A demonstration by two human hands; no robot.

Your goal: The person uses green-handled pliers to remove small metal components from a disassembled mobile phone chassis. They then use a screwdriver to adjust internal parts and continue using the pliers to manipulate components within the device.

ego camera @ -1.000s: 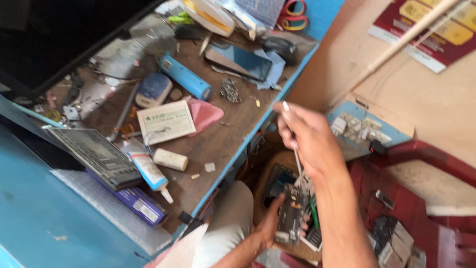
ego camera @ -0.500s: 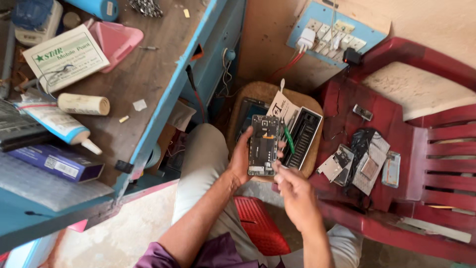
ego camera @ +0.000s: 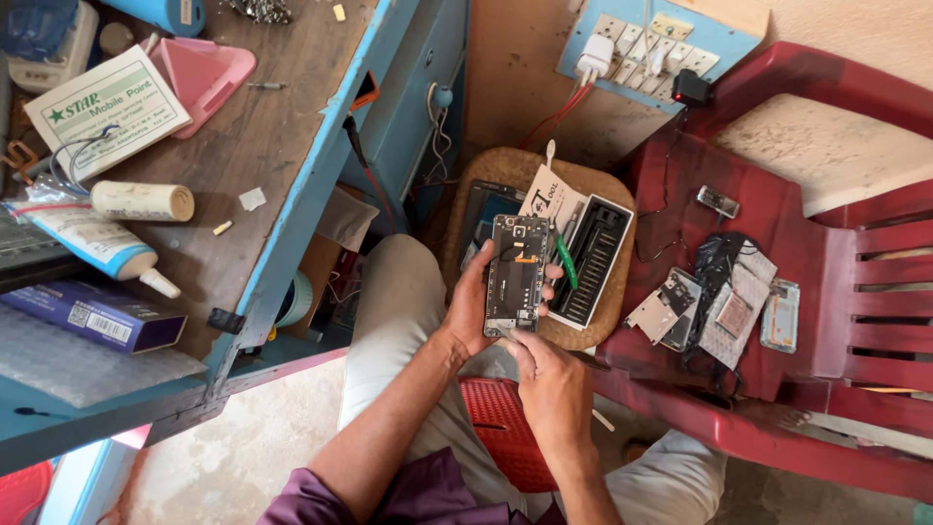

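Workbench (ego camera: pixel 243 185) left, red chair (ego camera: pixel 777 243) right | opened phone (ego camera: pixel 516 275) above lap: light, rigid, likely fragile; hold by edges | left hand (ego camera: pixel 476 306) fingers wrapped around phone | right hand (ego camera: pixel 549 379) fingertips pinched at phone's bottom edge

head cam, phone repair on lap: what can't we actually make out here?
- Tool in the right hand: only a thin tip shows at the opened phone; the fingers hide the rest.
- Phone's left edge: covered by the left hand.
- Phone's board parts: too small to tell apart.
- Tool case contents: too small, partly behind the phone.
- Blue cylinder on the workbench: cut off by the top edge.
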